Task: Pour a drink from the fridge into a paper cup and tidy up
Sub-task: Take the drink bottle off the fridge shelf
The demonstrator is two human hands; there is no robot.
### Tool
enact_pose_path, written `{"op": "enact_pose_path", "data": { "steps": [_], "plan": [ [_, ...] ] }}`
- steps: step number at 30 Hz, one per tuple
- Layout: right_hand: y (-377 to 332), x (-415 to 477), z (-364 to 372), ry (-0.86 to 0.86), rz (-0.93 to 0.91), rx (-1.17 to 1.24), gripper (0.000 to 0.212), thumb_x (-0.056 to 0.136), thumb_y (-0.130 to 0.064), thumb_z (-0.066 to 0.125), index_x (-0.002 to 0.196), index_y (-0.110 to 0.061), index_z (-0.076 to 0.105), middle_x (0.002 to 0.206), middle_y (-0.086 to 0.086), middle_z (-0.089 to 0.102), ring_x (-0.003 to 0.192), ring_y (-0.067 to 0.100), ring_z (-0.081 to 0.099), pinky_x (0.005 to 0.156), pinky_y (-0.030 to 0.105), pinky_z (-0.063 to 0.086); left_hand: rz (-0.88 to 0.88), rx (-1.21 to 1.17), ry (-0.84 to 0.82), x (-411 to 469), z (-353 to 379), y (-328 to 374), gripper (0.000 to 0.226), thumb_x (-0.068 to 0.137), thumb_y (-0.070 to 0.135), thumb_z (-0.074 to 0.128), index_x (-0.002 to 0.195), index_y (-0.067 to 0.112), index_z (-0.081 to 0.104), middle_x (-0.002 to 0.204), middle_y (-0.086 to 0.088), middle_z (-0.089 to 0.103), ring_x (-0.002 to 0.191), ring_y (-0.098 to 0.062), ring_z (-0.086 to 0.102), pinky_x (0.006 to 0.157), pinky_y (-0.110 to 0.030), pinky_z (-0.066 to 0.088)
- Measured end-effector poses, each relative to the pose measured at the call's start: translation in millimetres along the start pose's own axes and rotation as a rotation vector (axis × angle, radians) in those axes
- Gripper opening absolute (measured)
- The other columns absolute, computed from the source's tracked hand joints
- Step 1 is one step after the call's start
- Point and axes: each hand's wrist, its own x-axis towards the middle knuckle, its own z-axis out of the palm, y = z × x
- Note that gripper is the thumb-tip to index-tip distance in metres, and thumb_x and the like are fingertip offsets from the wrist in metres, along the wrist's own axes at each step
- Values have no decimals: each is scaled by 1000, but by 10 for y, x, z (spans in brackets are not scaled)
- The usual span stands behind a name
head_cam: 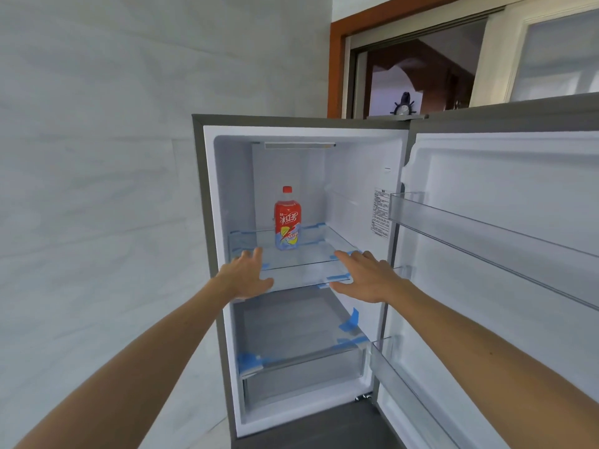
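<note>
The fridge (207, 202) stands open with its door (505, 254) swung out to the right. A drink bottle (287, 222) with a red cap and a red and pale blue label stands upright on the upper glass shelf (311, 254), toward the back. My left hand (248, 275) is open at the shelf's front left, fingers spread. My right hand (364, 277) is open at the shelf's front right. Both hands are in front of the bottle and apart from it. No paper cup is in view.
A lower glass shelf (301, 354) with blue tape sits over a drawer. Clear door bins (479, 228) line the open door. A white wall is to the left. A small ornament (403, 105) stands on top of the fridge, before a doorway.
</note>
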Motion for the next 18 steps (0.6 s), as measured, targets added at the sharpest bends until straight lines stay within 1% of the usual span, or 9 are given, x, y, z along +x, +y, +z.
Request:
{"op": "enact_pose_path", "data": {
  "steps": [6,13,14,15,18],
  "plan": [
    [58,385,46,0,13,-15,74,93,-62,46,151,-26,19,148,11,38,135,33,35,103,53,35,9,-5,5,418,59,-39,79,94,52,54,150,9,19,146,-20,42,127,-37,50,104,-52,46],
    [131,1026,38,-1,31,-12,74,93,-61,46,152,-26,17,146,12,40,131,33,38,100,51,38,24,75,-8,1045,42,-186,82,95,54,52,154,13,13,155,-18,32,136,-39,43,109,-53,41],
    [140,1332,107,-8,55,-8,74,93,-61,46,152,-26,17,146,12,39,131,33,39,101,50,39,27,83,-12,1363,80,-323,82,95,54,52,154,14,14,156,-18,32,137,-39,42,110,-53,40],
    [157,1592,168,-14,82,-2,75,93,-61,46,153,-26,17,146,12,39,131,33,40,100,50,40,35,95,-11,1638,118,-444,81,94,55,51,154,14,15,155,-18,33,137,-39,42,111,-53,40],
    [169,1722,156,-23,87,32,77,93,-60,47,154,-27,14,147,11,37,129,33,43,98,46,43,41,121,13,1775,114,-446,77,94,55,50,152,13,19,152,-16,38,132,-35,47,109,-51,43]
  ]
}}
